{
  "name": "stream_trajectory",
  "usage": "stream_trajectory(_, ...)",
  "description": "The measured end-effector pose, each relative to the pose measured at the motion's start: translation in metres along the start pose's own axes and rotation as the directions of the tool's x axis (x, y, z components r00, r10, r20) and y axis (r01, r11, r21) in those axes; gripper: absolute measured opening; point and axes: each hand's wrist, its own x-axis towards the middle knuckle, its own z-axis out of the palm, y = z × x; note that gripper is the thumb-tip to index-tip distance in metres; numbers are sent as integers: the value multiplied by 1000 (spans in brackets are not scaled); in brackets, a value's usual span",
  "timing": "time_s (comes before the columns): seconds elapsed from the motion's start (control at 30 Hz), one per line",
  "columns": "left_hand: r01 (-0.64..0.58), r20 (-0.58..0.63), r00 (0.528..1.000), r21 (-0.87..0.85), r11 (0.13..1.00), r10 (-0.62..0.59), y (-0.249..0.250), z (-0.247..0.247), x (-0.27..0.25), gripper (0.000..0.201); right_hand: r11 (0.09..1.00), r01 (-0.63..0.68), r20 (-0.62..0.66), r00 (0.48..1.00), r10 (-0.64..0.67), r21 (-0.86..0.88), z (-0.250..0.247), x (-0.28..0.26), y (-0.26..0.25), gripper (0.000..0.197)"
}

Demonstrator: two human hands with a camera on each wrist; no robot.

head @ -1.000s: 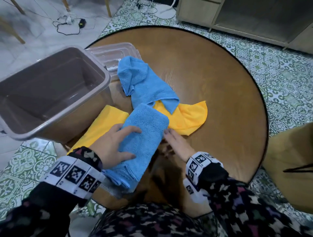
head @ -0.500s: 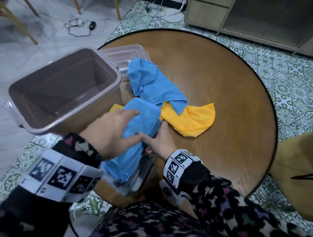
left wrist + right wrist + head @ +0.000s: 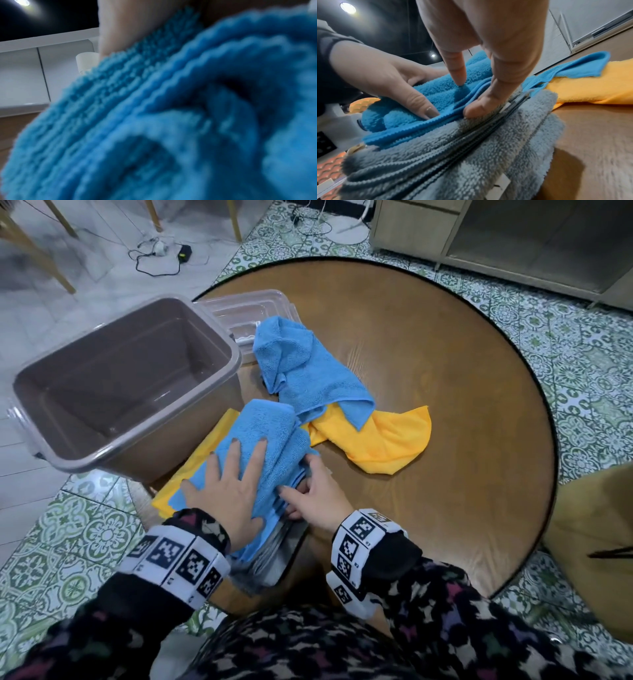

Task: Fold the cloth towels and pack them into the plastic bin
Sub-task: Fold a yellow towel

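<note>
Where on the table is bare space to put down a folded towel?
The round table is bare on its right half and far side, beyond the loose yellow towel. The near-left is crowded: plastic bin, clear lid, loose blue towel, folded stack under both hands.

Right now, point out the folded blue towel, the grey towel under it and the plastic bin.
folded blue towel (image 3: 263,426), head view, its top face beyond the fingertips.
grey towel (image 3: 471,155), right wrist view, its stacked folded edges.
plastic bin (image 3: 236,354), head view, its right rim.

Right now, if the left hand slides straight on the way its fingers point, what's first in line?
Past the folded blue towel under the left hand, probably the loose blue towel; depth unclear.
</note>
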Motion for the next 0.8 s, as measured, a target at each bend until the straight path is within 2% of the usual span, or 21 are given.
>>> stream_trajectory(0.2,-32,-21,999,80,996,34,17,-4,-14,103,999,-33,-28,999,31,-40,-10,3,11,53)
stream_trajectory(0.33,-86,-15,996,93,992,88,23,-15,-24,94,998,63,-155,986,-66,-27,-28,-7,8,30)
stream_trajectory(0.43,-121,17,993,95,988,120,27,-25,-32,90,967,100,-227,961,-155,-234,-51,-9,15,28)
stream_trajectory(0.5,-138,16,990,89,986,138,31,-30,-38,88,880,1,-224,967,-122,-475,-69,-6,24,35)
stream_trajectory(0.6,-166,-8,986,71,984,167,41,-36,-46,85,682,-130,-220,975,-46,-719,-91,-4,34,46)
stream_trajectory(0.7,-182,-10,983,55,982,183,51,-36,-48,83,537,-99,-188,976,-113,-838,-103,-4,41,55)
stream_trajectory(0.8,-171,-12,985,57,984,172,56,-32,-45,83,474,-78,-151,981,-119,-877,-109,-2,50,61)
